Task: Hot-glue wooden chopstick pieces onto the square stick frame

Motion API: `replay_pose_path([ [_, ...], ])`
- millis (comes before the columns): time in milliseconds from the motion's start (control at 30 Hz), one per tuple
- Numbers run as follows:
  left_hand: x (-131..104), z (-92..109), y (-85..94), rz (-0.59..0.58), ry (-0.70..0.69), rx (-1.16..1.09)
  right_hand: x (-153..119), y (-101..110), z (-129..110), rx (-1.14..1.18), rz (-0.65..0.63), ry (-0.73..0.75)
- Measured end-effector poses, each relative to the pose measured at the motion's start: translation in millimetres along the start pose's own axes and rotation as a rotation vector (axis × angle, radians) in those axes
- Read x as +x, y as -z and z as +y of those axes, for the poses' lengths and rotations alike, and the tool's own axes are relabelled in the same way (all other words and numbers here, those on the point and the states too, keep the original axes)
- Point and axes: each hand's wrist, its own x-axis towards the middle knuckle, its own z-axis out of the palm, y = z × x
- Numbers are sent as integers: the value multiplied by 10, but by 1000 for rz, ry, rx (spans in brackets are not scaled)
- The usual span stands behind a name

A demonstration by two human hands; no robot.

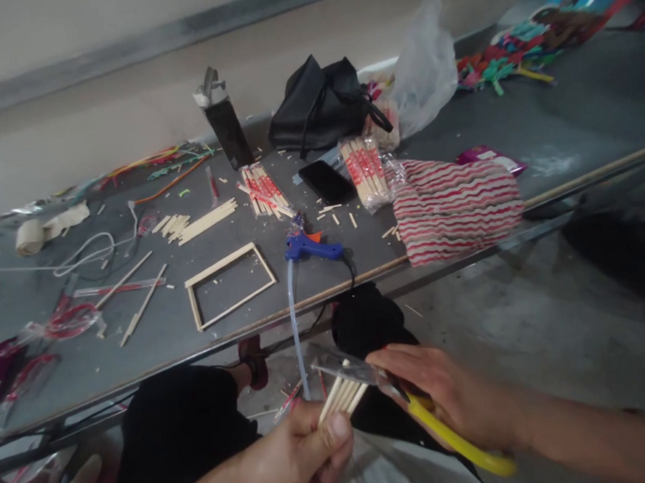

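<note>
My left hand (318,449) is closed round a small bundle of pale wooden chopsticks (343,397), whose ends point up past my thumb. In my right hand (441,387) is a pair of yellow-handled shears (460,441). Their metal blades (344,364) lie across the upper ends of the bundle; blur hides whether they are touching. Both hands are above my lap, in front of the table edge. On the table beyond them are a rectangular stick frame (233,298) and a blue glue gun (313,247) with a translucent glue stick hanging from it.
Cut sticks (206,221), packed chopsticks (365,170), a phone (327,181), a black bag (319,107) and a dark bottle (229,130) are on the grey table (158,324). A striped cloth (457,208) hangs over its edge. A white cable (83,256) runs left.
</note>
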Motion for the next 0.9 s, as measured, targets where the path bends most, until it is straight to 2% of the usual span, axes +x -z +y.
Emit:
replay_pose_path([
  [167, -16, 6, -42, 72, -21, 54, -21, 62, -212, 10, 34, -107],
  [367, -29, 13, -137, 88, 40, 61, -63, 117, -321, 14, -34, -196],
  [533, -5, 55, -152, 79, 62, 67, -41, 104, -325, -33, -24, -208],
  [667, 8, 36, -110, 86, 71, 67, 33, 110, -312, -56, -113, -226],
  [767, 27, 1, -100, 102, 100, 50, 102, 107, -235, -47, -130, -191],
  [900, 56, 42, -93, 91, 78, 37, 234, 99, -71, 19, -89, -156],
])
